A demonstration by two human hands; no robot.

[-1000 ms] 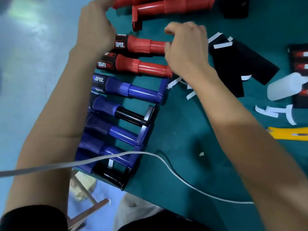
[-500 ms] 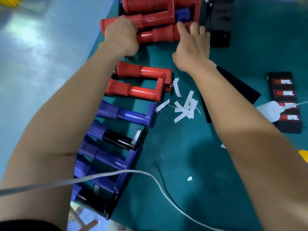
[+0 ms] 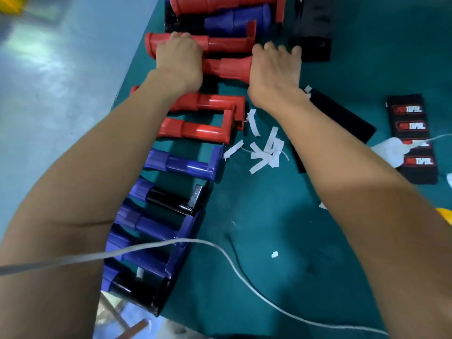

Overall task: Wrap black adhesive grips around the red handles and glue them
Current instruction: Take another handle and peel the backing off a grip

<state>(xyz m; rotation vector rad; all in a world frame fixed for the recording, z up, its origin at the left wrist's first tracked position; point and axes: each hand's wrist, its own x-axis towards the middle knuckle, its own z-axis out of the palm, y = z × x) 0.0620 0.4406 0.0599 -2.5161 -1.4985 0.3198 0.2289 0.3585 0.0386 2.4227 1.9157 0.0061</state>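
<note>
The red handle (image 3: 227, 67) lies on the worktop (image 3: 269, 216) between my left hand (image 3: 179, 61) and right hand (image 3: 274, 69). The fingers of both curl over its ends. It is glossy plastic.

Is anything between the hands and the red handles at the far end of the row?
Nothing visible. The left hand lies on the far red handles, fingers curled over one; the right hand sits at their bracket end. Paper strips lie nearer, out of the way.
</note>
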